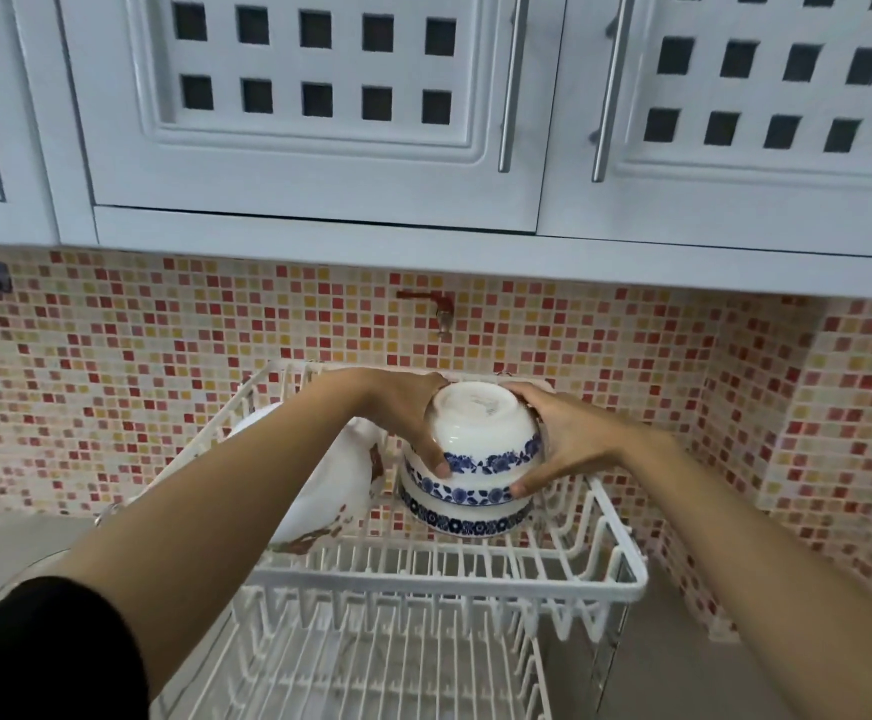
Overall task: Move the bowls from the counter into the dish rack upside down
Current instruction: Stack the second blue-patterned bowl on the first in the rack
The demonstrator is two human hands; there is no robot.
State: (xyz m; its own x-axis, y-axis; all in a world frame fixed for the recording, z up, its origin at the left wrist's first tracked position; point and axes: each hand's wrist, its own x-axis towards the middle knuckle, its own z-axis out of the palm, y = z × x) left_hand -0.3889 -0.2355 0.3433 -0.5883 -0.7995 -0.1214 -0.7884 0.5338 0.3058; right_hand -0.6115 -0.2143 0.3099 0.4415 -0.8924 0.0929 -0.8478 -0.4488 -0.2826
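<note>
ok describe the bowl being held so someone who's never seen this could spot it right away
Find the white wire dish rack under the cabinets. On its upper tier is a stack of upside-down bowls. The held bowl is the top one, between the left hand and right hand, its white base showing.

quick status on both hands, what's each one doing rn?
Left hand: closed on the upside-down white ceramic bowl with blue floral band, left side.
Right hand: closed on the same bowl, right side.

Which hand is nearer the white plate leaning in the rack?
Left. The left hand grips the top bowl right beside the plate; the right hand holds the bowl's far side.
</note>
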